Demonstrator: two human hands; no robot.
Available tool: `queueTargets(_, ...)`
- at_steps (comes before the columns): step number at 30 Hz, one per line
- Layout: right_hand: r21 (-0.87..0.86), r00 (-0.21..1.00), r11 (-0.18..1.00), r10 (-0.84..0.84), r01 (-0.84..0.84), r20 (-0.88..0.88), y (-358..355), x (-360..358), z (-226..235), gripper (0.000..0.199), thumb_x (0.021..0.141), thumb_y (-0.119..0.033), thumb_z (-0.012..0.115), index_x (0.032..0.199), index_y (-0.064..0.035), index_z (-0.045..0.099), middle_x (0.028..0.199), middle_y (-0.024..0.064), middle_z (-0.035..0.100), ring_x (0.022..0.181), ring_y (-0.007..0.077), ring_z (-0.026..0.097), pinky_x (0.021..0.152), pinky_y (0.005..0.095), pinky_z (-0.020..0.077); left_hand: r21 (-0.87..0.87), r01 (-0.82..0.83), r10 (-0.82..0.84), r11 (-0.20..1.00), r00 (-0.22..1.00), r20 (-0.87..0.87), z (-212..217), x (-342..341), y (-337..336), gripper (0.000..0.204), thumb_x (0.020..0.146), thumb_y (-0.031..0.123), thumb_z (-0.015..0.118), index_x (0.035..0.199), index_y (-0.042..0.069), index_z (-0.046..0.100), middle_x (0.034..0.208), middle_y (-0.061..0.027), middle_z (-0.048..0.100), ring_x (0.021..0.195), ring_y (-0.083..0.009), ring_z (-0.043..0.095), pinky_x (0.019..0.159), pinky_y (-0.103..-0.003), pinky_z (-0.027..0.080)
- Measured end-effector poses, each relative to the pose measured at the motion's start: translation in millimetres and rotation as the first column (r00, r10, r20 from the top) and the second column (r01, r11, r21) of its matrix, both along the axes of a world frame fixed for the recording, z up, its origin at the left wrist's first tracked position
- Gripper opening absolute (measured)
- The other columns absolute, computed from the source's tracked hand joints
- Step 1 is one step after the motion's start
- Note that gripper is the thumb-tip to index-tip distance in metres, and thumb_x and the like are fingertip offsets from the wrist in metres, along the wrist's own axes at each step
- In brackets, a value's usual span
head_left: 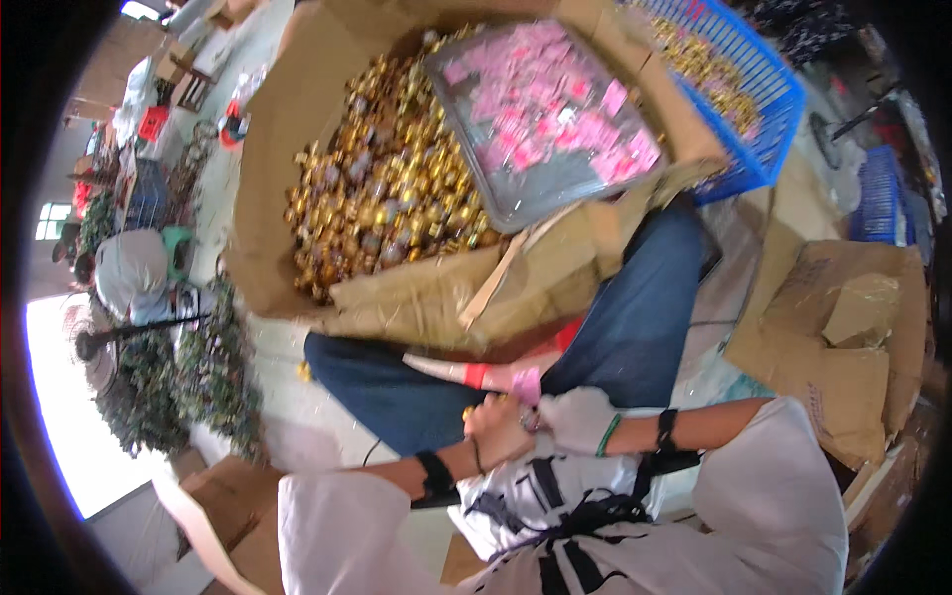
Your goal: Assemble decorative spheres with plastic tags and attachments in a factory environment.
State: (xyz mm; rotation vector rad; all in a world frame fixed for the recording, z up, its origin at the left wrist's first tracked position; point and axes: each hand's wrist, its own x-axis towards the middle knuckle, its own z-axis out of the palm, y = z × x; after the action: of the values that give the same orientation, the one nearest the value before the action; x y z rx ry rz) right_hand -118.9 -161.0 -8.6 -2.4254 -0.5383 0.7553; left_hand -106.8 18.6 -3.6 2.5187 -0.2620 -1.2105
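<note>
My left hand (499,428) is curled closed over my lap, and a small piece of shiny gold peeks out at its fingers. Pressed up against it, my right hand (577,418) looks white, as if gloved, with a green band at its wrist. A pink tag (527,385) sticks up at its fingertips. A small shiny round thing (531,420) shows between the hands, partly hidden. Ahead of my knees, many small gold balls (397,188) fill a large open cardboard box (436,302). A grey tray (526,209) of pink tags (535,89) rests across the box's right side.
A blue plastic basket (773,149) with more gold pieces stands right of the box. Flattened cardboard (833,347) lies at right. On the left are a standing fan (94,345), green artificial foliage (213,367) and a green stool (178,248).
</note>
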Motion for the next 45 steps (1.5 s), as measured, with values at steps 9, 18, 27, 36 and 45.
queueTargets(9, -0.108, 0.998, 0.994, -0.012, 0.005, -0.058, 11.4, 1.3, 7.7, 0.015, 0.077, -0.023, 0.062, 0.082, -0.0086, 0.066, 0.071, 0.0165, 0.068, 0.068, 0.0347, 0.069, 0.061, 0.0491, 0.053, 0.133, 0.08, -0.072, 0.988, 0.995, -0.064, 8.5, 12.8, -10.8, 0.045, 0.063, 0.027, 0.066, 0.099, 0.001, 0.067, 0.097, -0.0238, 0.069, 0.092, -0.0403, 0.069, 0.078, -0.05, 0.055)
queueTargets(18, 0.01, 0.988, 0.997, 0.083, -0.082, -0.131, -0.9, 11.7, 14.4, 0.016, 0.078, -0.021, 0.06, 0.086, -0.0075, 0.065, 0.075, 0.0186, 0.068, 0.073, 0.0367, 0.069, 0.065, 0.0502, 0.0522, 0.005, -0.016, 0.016, 1.0, 0.999, -0.037, 15.9, 8.4, 3.4, 0.049, 0.068, 0.032, 0.064, 0.111, 0.008, 0.063, 0.099, -0.0222, 0.07, 0.09, -0.0409, 0.069, 0.08, -0.049, 0.055)
queueTargets(27, 0.474, 0.987, 0.866, -0.147, 0.157, -0.059, -20.1, 11.4, 24.2, 0.016, 0.09, -0.019, 0.06, 0.098, -0.0053, 0.062, 0.089, 0.0215, 0.065, 0.081, 0.0406, 0.063, 0.068, 0.0484, 0.0491, -0.364, -0.226, 0.375, 0.904, 0.829, 0.416, 47.7, -7.2, 9.1, 0.04, 0.066, 0.015, 0.075, 0.101, 0.008, 0.057, 0.099, -0.0197, 0.059, 0.088, -0.0421, 0.06, 0.073, -0.048, 0.051)
queueTargets(36, 0.468, 0.955, 0.882, -0.085, -0.06, 0.283, -15.9, 4.8, 105.1, 0.019, 0.069, -0.013, 0.074, 0.086, -0.0109, 0.066, 0.106, 0.0106, 0.062, 0.106, 0.0358, 0.058, 0.092, 0.0453, 0.0454, -0.45, -0.325, 0.428, 0.832, 0.892, 0.146, 113.8, -49.6, 16.5, 0.037, 0.063, 0.005, 0.076, 0.095, 0.008, 0.056, 0.088, -0.0142, 0.057, 0.081, -0.0389, 0.061, 0.065, -0.046, 0.05)
queueTargets(45, 0.46, 0.984, 0.888, 0.088, -0.006, -0.157, -16.1, -30.2, 55.1, 0.023, 0.089, -0.012, 0.061, 0.111, -0.0041, 0.065, 0.096, 0.0168, 0.066, 0.091, 0.0369, 0.062, 0.082, 0.0432, 0.0496, -0.387, -0.35, 0.464, 0.853, 0.848, 0.256, 77.9, -72.0, 15.5, 0.034, 0.064, 0.012, 0.078, 0.092, 0.007, 0.06, 0.09, -0.0129, 0.056, 0.074, -0.0365, 0.062, 0.062, -0.042, 0.051)
